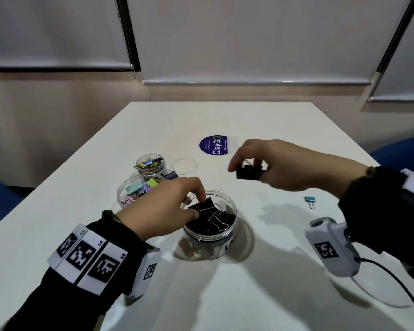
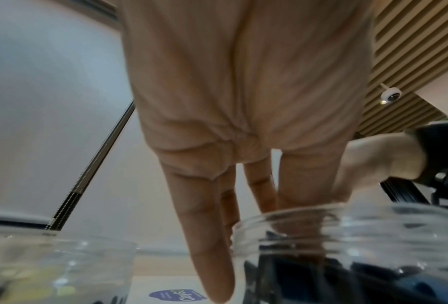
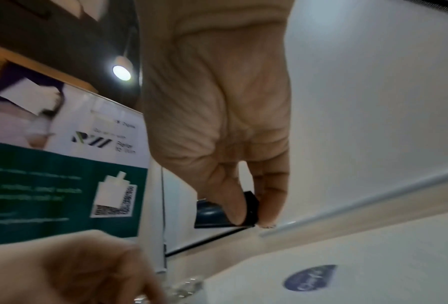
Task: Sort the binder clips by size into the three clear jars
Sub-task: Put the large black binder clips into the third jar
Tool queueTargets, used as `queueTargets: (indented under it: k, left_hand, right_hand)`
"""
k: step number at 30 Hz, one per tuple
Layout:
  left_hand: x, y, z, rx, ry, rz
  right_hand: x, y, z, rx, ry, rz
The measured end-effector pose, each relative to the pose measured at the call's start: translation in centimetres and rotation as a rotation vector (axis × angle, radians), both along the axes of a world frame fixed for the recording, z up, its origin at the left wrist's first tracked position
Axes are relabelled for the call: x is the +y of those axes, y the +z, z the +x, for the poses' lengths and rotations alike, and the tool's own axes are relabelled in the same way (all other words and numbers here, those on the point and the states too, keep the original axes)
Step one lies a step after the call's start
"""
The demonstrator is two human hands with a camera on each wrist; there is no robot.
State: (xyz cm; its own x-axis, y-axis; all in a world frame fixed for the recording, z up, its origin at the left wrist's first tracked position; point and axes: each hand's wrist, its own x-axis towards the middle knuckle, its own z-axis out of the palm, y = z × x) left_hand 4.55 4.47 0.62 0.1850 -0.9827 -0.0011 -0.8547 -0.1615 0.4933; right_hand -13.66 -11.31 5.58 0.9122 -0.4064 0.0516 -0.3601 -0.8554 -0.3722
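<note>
Three clear jars stand on the white table (image 1: 249,120). The nearest jar (image 1: 209,232) holds large black binder clips. My left hand (image 1: 198,207) reaches into its mouth and pinches a large black clip (image 1: 202,205) at the top of the pile. The middle jar (image 1: 129,197) holds pastel medium clips, the far jar (image 1: 150,162) small coloured ones. My right hand (image 1: 247,167) hovers above the table, right of the jars, gripping another large black clip (image 1: 249,175) (image 3: 217,214) between thumb and fingers. A small teal clip (image 1: 310,200) lies loose on the table.
A clear jar lid (image 1: 185,166) lies beside the far jar. A round blue sticker (image 1: 214,145) is on the table further back. A cable (image 1: 397,283) trails from my right wrist camera across the near right of the table. Blue chairs flank the table.
</note>
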Motion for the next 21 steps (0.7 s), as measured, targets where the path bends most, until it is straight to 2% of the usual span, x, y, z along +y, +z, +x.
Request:
queueTargets:
  k: [6, 13, 19, 21]
  left_hand:
    - [0.1, -0.2, 0.2, 0.069, 0.083, -0.037]
    - [-0.1, -0.5, 0.0, 0.040, 0.134, -0.028]
    - [-0.2, -0.5, 0.1, 0.047, 0.118, -0.066]
    - [-0.1, -0.5, -0.1, 0.013, 0.097, -0.047]
  right_hand:
    - [3.8, -0.3, 1.4, -0.004, 0.233, 0.102]
    - [4.9, -1.5, 1.2, -0.013, 0.243, 0.070]
    - [5.9, -2.8, 1.9, 0.162, 0.286, -0.117]
    - [6.0, -3.3, 1.9, 0.184, 0.257, -0.107]
